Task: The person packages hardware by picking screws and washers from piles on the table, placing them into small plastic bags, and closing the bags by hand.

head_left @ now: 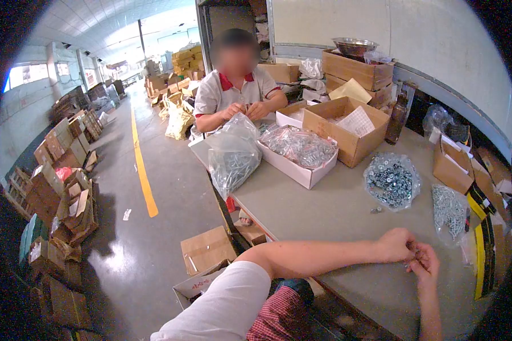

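Note:
My left hand (397,245) reaches across the table from the left, its fingers closed and meeting those of my right hand (426,266). The right hand's fingers are also pinched together. Whatever is between the fingertips is too small and hidden to name. Beyond the hands, an open clear bag of small metal nuts or washers (391,179) lies on the grey table (324,219). A few loose metal pieces (376,210) sit beside that bag. To the right of it is a clear bag of screws (449,213).
Across the table a person (237,94) works with both hands near a large plastic bag of screws (233,156). A white box of small filled bags (298,153) stands beside a cardboard box (347,128). A dark bottle (396,118) and yellow-black tape (483,250) are on the right.

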{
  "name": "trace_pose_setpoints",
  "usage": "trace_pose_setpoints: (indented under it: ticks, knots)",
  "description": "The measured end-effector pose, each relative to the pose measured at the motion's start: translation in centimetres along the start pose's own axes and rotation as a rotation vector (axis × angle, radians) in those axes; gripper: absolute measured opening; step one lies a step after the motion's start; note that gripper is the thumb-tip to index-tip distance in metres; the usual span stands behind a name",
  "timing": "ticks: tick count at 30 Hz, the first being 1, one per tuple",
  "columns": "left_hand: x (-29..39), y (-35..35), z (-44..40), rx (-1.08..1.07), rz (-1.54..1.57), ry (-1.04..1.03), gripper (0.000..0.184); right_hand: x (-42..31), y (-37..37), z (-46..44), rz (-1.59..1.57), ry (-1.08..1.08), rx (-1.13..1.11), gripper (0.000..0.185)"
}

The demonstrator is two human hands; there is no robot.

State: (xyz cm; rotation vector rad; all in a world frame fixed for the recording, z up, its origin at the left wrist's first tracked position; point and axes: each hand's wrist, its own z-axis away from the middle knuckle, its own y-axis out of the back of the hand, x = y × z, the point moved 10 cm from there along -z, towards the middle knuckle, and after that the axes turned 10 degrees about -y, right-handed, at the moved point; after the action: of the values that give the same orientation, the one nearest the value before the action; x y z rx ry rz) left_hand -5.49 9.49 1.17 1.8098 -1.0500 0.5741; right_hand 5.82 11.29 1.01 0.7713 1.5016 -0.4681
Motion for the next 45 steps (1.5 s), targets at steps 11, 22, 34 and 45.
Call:
trace_pose_setpoints:
  ticks: [11, 22, 34, 45]
  knots:
    - [-0.1, -0.2, -0.2, 0.041, -0.061, -0.075, 0.025, 1.2, 0.6, 0.0, 0.036, 0.002, 0.038, 0.045]
    - [-0.4, -0.4, -0.3, 0.055, -0.07, -0.089, 0.026, 0.1, -0.9, 0.4, 0.123, -0.023, -0.055, 0.05]
    - [-0.9, 0.0, 0.0, 0.165, -0.108, -0.076, 0.024, 1.2, 0.7, 0.2, 0.171, 0.024, 0.051, 0.035]
    - [-0.3, -0.2, 0.3, 0.11, -0.049, -0.07, 0.024, 1.8, 1.6, 0.3, 0.294, 0.023, 0.12, 0.037]
